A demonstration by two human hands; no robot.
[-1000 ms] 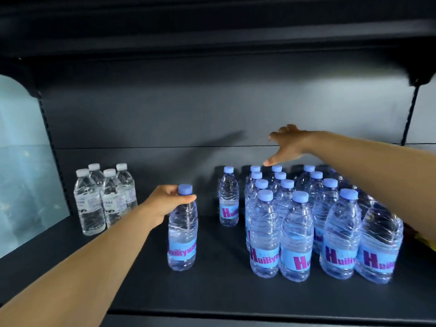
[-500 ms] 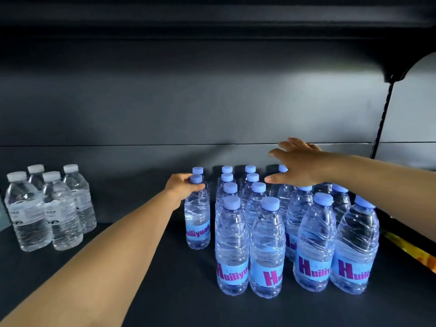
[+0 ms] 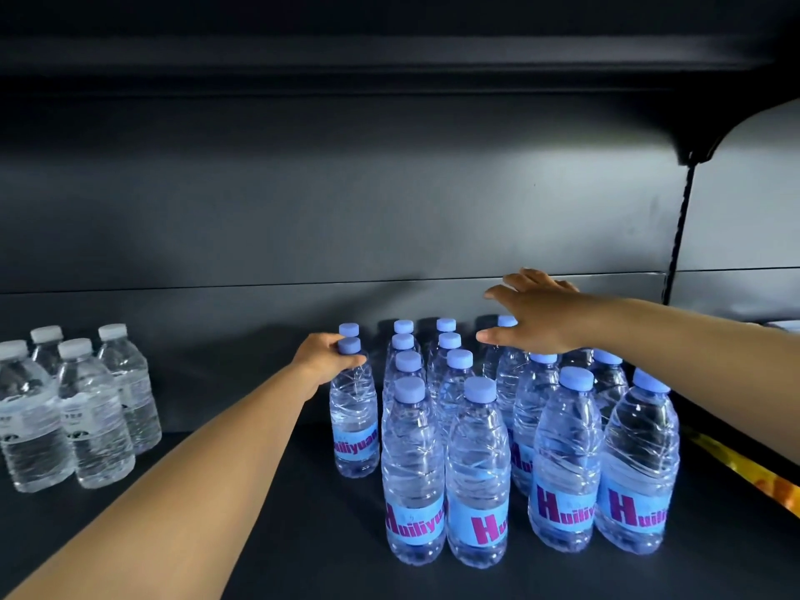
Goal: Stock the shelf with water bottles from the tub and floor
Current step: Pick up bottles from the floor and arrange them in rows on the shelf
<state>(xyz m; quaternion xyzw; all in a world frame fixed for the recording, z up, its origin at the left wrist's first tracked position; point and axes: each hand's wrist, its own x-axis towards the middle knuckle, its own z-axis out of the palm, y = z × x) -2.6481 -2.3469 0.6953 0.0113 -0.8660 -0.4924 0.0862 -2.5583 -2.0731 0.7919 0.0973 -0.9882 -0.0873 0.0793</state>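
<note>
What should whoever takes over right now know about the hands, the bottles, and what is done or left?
Left hand grips the neck of a blue-capped bottle standing on the shelf, at the left edge of the blue-capped group.
Right hand is open, fingers spread over the caps at the back of that group, holding nothing.
Done: several rows of blue-capped bottles stand upright; four white-capped bottles stand apart on the left.
Left: let go of the held bottle and fetch more. The tub and floor are out of view.

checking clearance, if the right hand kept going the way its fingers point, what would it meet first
Probably nothing: the right hand points left above the blue caps, its way free along the back panel; depth unclear.
</note>
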